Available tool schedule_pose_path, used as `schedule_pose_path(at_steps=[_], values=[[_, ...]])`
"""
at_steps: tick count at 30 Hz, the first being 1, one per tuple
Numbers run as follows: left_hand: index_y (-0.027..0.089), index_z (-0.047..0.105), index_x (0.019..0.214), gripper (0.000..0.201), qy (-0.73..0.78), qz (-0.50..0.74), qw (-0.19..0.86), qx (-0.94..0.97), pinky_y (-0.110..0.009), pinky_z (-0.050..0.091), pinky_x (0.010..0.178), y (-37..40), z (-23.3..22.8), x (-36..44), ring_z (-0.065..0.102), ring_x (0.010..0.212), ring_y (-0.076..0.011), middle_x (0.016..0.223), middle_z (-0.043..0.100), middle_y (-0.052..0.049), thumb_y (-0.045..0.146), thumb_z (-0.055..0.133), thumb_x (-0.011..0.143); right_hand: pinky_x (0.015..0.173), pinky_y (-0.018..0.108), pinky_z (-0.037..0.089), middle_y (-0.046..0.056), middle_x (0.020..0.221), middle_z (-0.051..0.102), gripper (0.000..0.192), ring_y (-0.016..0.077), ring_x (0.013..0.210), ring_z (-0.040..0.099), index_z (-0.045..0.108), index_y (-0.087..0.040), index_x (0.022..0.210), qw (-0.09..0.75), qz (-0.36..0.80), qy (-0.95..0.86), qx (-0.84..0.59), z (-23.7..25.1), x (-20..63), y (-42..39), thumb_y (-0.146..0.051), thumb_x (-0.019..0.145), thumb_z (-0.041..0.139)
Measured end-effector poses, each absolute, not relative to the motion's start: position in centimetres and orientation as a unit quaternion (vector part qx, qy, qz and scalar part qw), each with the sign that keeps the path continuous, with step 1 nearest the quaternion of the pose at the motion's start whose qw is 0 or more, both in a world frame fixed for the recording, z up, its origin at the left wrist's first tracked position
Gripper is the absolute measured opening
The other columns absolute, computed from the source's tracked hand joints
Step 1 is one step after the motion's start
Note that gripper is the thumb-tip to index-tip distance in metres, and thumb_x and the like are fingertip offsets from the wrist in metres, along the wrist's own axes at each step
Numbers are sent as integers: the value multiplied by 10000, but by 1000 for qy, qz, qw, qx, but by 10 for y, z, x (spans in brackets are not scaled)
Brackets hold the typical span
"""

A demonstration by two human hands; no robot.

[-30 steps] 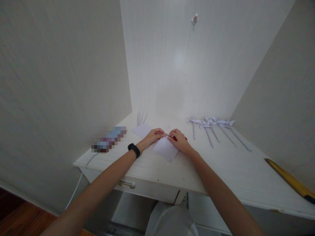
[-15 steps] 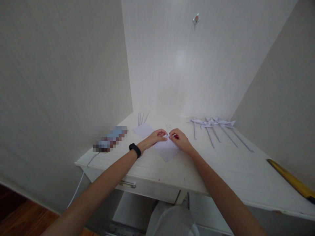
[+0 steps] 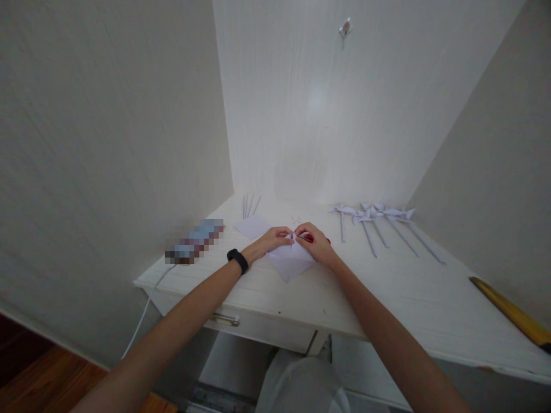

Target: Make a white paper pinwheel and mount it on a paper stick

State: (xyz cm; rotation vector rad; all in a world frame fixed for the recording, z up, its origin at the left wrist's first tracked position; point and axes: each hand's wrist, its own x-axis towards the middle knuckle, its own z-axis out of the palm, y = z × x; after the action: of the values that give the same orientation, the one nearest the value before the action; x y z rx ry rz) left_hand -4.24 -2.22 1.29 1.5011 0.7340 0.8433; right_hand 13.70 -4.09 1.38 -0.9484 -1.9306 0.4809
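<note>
While pinched together, both hands (image 3: pixel 297 241) on folded paper (image 3: pixel 290 264).

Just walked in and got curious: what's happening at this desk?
A person is working a square of white paper on a white desk. The left hand and right hand meet at the sheet's far corner, pinching something small there; a red-handled tool peeks from under the right hand. Finished paper pinwheels lie to the right, spare sticks and another sheet behind.

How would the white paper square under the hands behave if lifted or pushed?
The paper square looks thin, so probably light and floppy, sagging if lifted by one corner. Lying flat on the smooth white desk, it would likely slide easily; both hands pinch its top.
</note>
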Motion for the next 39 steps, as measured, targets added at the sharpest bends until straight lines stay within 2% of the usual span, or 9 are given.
schedule_pose_path(at_steps=[5,14,23,39], values=[[131,621,840,271,320,358,576,662,-209,359,623,-20,13,-42,515,654,-97,742,588,4,284,676,623,782,304,451,32,879,570,78,154,859,535,558,-193,821,457,200,-786,-366,11,136,-38,-176,764,509],[129,622,813,210,299,339,559,695,-208,350,637,-16,12,-43,492,666,-99,734,570,9,237,638,634,764,304,454,32,876,559,51,154,838,533,570,-200,828,464,191,-791,-350,9,136,-38,-220,799,533],[141,632,853,203,278,338,543,717,-221,361,701,-11,6,-44,515,741,-116,804,593,-4,212,594,666,768,306,442,33,872,566,48,158,842,534,581,-206,817,471,150,-804,-331,12,135,-39,-193,792,542],[134,658,815,245,307,340,532,712,-227,360,674,-16,11,-42,509,724,-126,778,614,-20,337,647,679,793,315,430,36,858,574,75,158,844,537,583,-211,779,472,141,-809,-321,11,135,-38,-274,815,563]])
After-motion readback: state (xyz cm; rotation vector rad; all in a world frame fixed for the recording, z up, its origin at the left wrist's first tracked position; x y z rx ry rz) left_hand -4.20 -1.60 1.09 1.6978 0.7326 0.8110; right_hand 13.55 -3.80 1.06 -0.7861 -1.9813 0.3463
